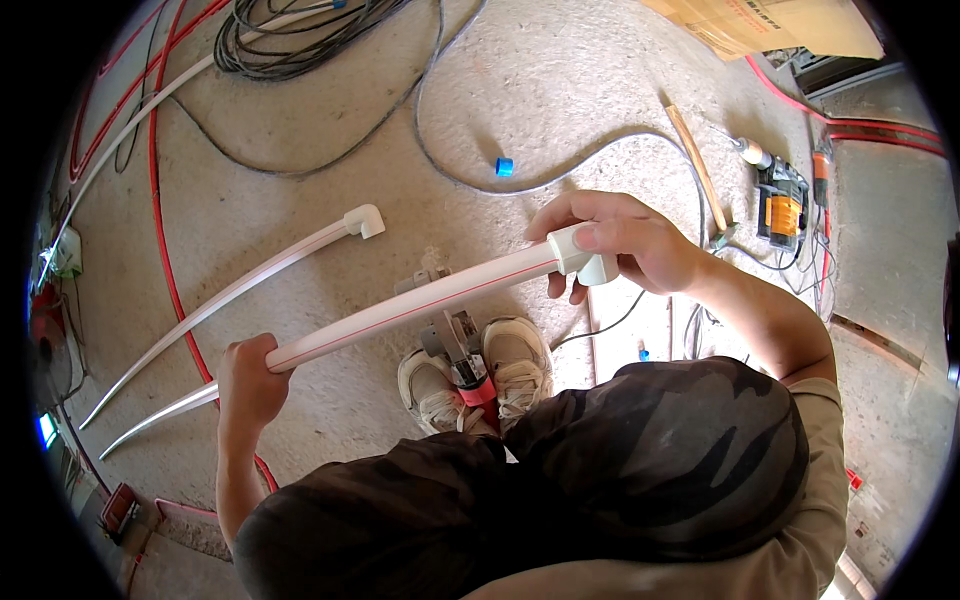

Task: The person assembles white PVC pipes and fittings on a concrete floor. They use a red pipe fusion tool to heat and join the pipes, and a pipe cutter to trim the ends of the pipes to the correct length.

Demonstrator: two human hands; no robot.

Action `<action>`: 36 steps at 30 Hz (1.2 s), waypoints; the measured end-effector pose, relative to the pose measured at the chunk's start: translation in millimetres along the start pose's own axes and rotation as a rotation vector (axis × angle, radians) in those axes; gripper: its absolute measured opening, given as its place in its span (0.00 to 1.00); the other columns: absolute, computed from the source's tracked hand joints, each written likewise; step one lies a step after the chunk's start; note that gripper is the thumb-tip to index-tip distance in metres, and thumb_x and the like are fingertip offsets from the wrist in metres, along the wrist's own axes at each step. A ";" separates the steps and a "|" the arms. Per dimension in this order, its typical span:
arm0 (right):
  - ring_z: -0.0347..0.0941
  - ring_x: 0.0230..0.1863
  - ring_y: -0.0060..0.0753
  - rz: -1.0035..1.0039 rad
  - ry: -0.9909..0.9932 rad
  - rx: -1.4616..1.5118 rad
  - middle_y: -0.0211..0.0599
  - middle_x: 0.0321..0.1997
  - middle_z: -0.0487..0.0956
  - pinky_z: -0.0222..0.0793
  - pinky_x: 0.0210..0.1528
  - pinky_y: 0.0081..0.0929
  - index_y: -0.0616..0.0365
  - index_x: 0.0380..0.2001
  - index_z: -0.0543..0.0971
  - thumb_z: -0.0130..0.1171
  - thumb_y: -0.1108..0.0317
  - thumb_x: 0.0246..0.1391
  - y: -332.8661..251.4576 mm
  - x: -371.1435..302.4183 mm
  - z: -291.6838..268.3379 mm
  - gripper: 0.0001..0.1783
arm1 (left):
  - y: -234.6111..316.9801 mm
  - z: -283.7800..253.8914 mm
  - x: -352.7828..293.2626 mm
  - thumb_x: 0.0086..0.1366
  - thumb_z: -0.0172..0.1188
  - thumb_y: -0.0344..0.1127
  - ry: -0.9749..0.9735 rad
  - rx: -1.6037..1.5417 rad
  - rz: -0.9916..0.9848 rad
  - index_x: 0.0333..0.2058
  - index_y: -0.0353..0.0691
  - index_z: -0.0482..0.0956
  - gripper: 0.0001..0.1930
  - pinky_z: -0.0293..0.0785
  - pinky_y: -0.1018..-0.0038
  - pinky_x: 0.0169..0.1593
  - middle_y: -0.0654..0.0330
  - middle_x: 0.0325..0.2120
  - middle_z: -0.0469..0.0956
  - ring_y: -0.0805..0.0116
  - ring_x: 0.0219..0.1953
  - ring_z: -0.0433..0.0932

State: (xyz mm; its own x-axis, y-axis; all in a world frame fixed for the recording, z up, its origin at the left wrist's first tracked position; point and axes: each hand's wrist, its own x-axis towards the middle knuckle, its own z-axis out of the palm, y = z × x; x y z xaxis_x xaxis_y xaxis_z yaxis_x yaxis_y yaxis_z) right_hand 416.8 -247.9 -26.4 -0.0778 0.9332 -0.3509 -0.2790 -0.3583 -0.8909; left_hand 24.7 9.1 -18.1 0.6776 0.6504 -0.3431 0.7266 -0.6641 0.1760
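Observation:
A long white plastic pipe (420,303) with a thin red stripe slants across in front of me, held off the floor. My left hand (252,382) is closed in a fist around it, left of my knees. At its right end sits a white elbow fitting (572,250), which my right hand (640,243) grips with thumb on top and fingers beyond and below. Below the pipe, between my shoes, stands a pipe welding tool (468,360) with a red body; the pipe passes over part of it. A second striped pipe (262,285) with an elbow (365,221) lies on the floor at the left.
A hammer (697,165) and an orange-and-black rotary drill (780,200) lie at the right. Grey cable (560,180) winds across the concrete floor, with a coil (285,45) at far left. Red conduit (157,200) runs down the left. A blue cap (504,167) and cardboard box (770,28) lie farther off.

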 end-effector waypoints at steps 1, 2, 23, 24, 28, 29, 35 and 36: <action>0.84 0.46 0.38 -0.013 0.019 -0.096 0.49 0.50 0.80 0.80 0.37 0.25 0.66 0.57 0.73 0.50 0.57 0.63 -2.6 -1.3 0.1 0.26 | -0.1 0.0 0.9 0.53 0.73 0.34 0.001 -0.002 -0.001 0.18 0.35 0.73 0.16 0.68 0.52 0.29 0.42 0.19 0.75 0.36 0.26 0.76; 0.83 0.46 0.38 -0.027 0.038 -0.192 0.49 0.51 0.80 0.79 0.38 0.25 0.65 0.57 0.73 0.51 0.58 0.62 -4.1 -2.6 0.3 0.26 | -0.1 0.0 1.5 0.53 0.73 0.34 0.002 -0.004 -0.002 0.18 0.35 0.73 0.16 0.68 0.52 0.29 0.42 0.19 0.75 0.36 0.26 0.76; 0.84 0.43 0.47 -0.429 0.591 -1.101 0.47 0.50 0.82 0.82 0.41 0.38 0.65 0.66 0.61 0.58 0.82 0.43 -2.4 5.7 65.6 0.43 | -18.8 19.7 -7.4 0.58 0.69 0.35 0.162 0.053 0.065 0.19 0.37 0.69 0.17 0.67 0.52 0.29 0.45 0.19 0.74 0.37 0.25 0.74; 0.84 0.43 0.46 -0.432 0.598 -1.110 0.46 0.50 0.82 0.82 0.41 0.38 0.65 0.66 0.62 0.58 0.82 0.42 -1.1 7.4 65.6 0.42 | -17.3 19.2 -8.3 0.59 0.69 0.36 0.205 0.077 0.085 0.19 0.38 0.68 0.18 0.67 0.52 0.29 0.46 0.19 0.74 0.38 0.24 0.74; 0.84 0.43 0.48 -0.499 0.623 -1.176 0.46 0.50 0.82 0.82 0.41 0.37 0.64 0.64 0.64 0.57 0.83 0.41 13.1 15.6 58.8 0.41 | -1.7 17.0 -10.4 0.61 0.70 0.39 0.336 0.142 0.141 0.19 0.39 0.67 0.21 0.66 0.52 0.28 0.49 0.18 0.73 0.41 0.22 0.73; 0.84 0.43 0.47 -0.520 0.619 -1.155 0.45 0.50 0.82 0.81 0.43 0.36 0.63 0.63 0.65 0.58 0.83 0.42 14.4 15.8 56.4 0.40 | -0.1 17.7 -9.8 0.62 0.70 0.39 0.359 0.150 0.150 0.19 0.40 0.67 0.21 0.65 0.52 0.28 0.50 0.18 0.73 0.42 0.22 0.74; 0.79 0.46 0.31 -0.321 0.486 -0.644 0.36 0.45 0.81 0.71 0.54 0.29 0.60 0.57 0.73 0.73 0.71 0.50 -5.9 -1.8 39.9 0.31 | -15.2 16.5 -8.3 0.63 0.70 0.37 0.582 0.194 0.205 0.20 0.41 0.66 0.21 0.64 0.56 0.26 0.53 0.17 0.71 0.47 0.21 0.72; 0.78 0.45 0.29 -0.214 0.412 -0.620 0.34 0.42 0.81 0.71 0.52 0.29 0.59 0.54 0.74 0.74 0.69 0.50 -6.5 -5.2 33.6 0.29 | -16.9 18.6 -8.5 0.63 0.71 0.37 0.596 0.198 0.222 0.20 0.41 0.66 0.21 0.64 0.56 0.26 0.53 0.17 0.70 0.47 0.20 0.71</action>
State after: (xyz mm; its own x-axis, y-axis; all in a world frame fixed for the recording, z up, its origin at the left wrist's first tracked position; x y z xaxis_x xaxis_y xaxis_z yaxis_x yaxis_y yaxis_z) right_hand 386.9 -249.5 -9.1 0.3140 0.9413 -0.1235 0.3483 -0.2353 -0.9074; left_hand 4.6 7.9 -35.4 0.7967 0.5450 0.2610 0.5665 -0.8240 -0.0084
